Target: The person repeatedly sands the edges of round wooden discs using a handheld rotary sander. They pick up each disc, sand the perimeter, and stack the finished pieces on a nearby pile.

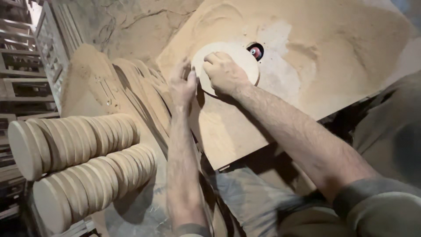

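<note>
Right hand (223,72) hides part of wooden disc (239,59); cutter (255,52) half hidden
</note>
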